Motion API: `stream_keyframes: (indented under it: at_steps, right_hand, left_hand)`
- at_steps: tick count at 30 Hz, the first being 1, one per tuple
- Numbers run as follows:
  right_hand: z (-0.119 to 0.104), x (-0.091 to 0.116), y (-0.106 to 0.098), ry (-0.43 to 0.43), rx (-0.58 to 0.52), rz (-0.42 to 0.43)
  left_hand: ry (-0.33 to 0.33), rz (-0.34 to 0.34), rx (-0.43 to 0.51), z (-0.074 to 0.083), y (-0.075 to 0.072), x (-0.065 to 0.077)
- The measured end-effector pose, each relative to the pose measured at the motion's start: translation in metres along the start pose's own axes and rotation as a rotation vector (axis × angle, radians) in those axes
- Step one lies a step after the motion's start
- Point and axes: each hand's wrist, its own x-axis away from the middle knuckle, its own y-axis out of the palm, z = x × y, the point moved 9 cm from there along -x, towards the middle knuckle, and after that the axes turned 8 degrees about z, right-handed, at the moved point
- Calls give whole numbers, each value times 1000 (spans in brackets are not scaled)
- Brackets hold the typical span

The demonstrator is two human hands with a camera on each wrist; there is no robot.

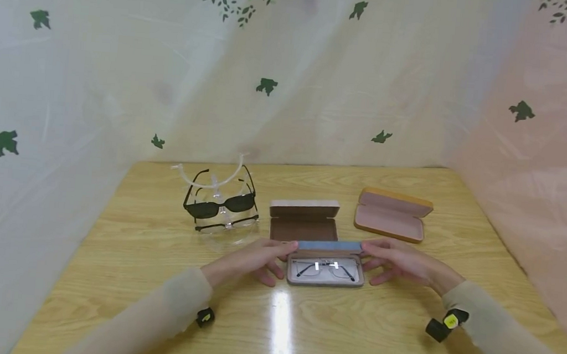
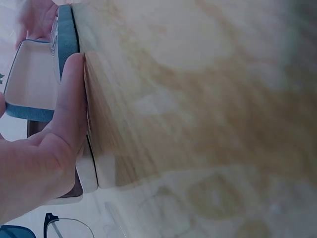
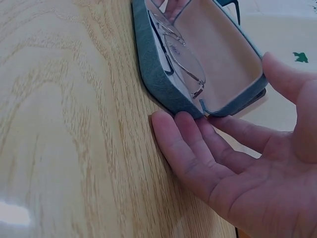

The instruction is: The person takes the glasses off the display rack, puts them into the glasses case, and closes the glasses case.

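A blue-teal glasses case [image 1: 325, 283] lies on the table with its lid [image 1: 329, 246] raised. Inside rests a pair of thin-rimmed glasses [image 1: 325, 264], dark temples folded. My left hand [image 1: 254, 258] holds the case's left end, thumb at the lid's corner and fingers along the side. At the opposite end, my right hand [image 1: 402, 259] holds the lid's corner between thumb and index finger. In the right wrist view, the other fingers [image 3: 171, 134] touch the end of the case's lower half, close to the tabletop.
Right behind stands an open case with brown lining [image 1: 304, 231]. An open orange case [image 1: 391, 223] with pink lining lies farther back right. At the left, a clear display stand [image 1: 215, 183] carries dark sunglasses [image 1: 205, 210] and black-browed glasses [image 1: 209, 228]. Patterned cloth [image 1: 318, 118] hangs behind the table.
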Motion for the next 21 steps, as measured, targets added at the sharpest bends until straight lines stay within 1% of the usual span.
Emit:
stream_keyframes:
  at_steps: [8,14,21]
  right_hand:
    - [2,2,1,-1,6,-36]
    - [4,0,0,2,15,-51]
    - [1,0,4,-45,-10,-111]
  left_hand:
    - [-8,-41,20,-1,1,2]
    - [-3,-52,42,0,2,4]
    - [-6,-69,47,-1,3,5]
